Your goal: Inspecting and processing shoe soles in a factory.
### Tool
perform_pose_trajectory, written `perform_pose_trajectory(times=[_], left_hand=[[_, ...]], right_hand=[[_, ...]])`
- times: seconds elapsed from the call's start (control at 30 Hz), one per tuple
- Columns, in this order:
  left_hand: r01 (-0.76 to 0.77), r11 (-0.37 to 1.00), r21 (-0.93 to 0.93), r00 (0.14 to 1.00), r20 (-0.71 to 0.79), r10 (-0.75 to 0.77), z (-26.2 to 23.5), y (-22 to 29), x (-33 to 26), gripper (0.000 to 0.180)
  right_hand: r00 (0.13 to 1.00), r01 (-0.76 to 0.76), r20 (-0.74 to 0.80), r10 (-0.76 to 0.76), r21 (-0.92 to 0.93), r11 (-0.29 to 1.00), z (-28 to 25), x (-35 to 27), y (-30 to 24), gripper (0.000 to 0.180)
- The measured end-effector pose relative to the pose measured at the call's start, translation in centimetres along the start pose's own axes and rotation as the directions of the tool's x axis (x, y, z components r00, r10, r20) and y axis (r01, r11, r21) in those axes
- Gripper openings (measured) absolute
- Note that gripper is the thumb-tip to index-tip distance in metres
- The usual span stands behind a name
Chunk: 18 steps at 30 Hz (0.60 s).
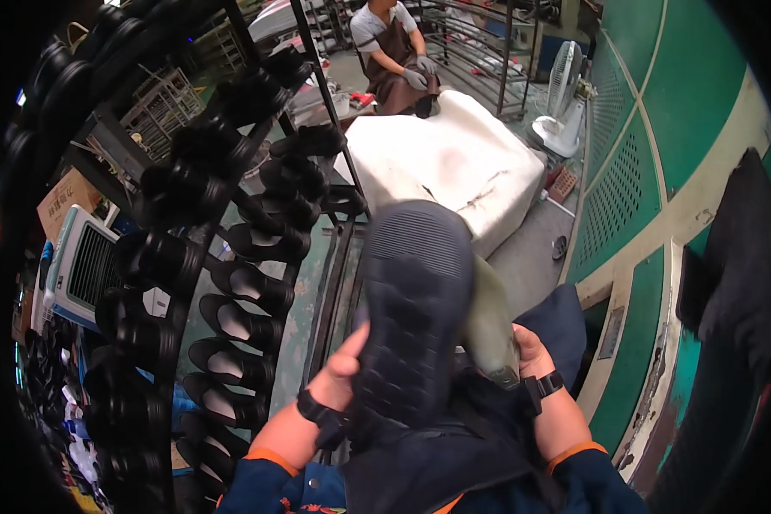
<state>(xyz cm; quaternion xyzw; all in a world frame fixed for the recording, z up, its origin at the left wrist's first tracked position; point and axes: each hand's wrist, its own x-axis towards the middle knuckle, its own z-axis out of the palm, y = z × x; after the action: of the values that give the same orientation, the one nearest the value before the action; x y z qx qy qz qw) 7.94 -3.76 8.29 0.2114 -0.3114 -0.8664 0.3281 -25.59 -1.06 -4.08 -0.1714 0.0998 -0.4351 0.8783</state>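
Observation:
A black shoe (pixel 411 317) is held up before me, its ridged and patterned sole facing me. My left hand (pixel 344 364) grips its left edge, thumb showing and the other fingers hidden behind it. Right beside the shoe, partly covered by it, is an olive-green shoe last (pixel 491 321). My right hand (pixel 531 349) is closed around the last's right side, with part of the fingers out of sight. Whether the last and the shoe touch, I cannot tell. Both my wrists wear dark bands.
Racks to the left carry several rows of black shoes (pixel 231 317). Ahead stands a block under a white cover (pixel 445 150). Behind it a person (pixel 394 60) in a brown apron and grey gloves sits. A white fan (pixel 564 103) and green machine panels (pixel 617 180) line the right.

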Motion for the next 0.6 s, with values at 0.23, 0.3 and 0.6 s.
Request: perform_pose_trajectory(times=[0.23, 0.3, 0.6], left_hand=[[-0.251, 0.961, 0.113, 0.953, -0.146, 0.266, -2.5, 1.7, -2.1, 0.118], [-0.252, 0.954, 0.163, 0.944, -0.175, 0.279, -2.5, 1.8, -2.8, 0.122], [-0.145, -0.207, 0.968, 0.753, 0.243, 0.612, -2.7, 7.2, 2.7, 0.097]], right_hand=[[0.936, 0.248, -0.172, -0.309, -0.302, 0.92, 5.0, 9.0, -6.1, 0.066], [0.847, 0.45, -0.251, -0.468, -0.127, 0.884, 4.9, 13.4, -9.0, 0.048], [0.97, -0.243, -0.029, 0.243, -0.235, 0.941, 6.1, 15.7, -5.6, 0.075]])
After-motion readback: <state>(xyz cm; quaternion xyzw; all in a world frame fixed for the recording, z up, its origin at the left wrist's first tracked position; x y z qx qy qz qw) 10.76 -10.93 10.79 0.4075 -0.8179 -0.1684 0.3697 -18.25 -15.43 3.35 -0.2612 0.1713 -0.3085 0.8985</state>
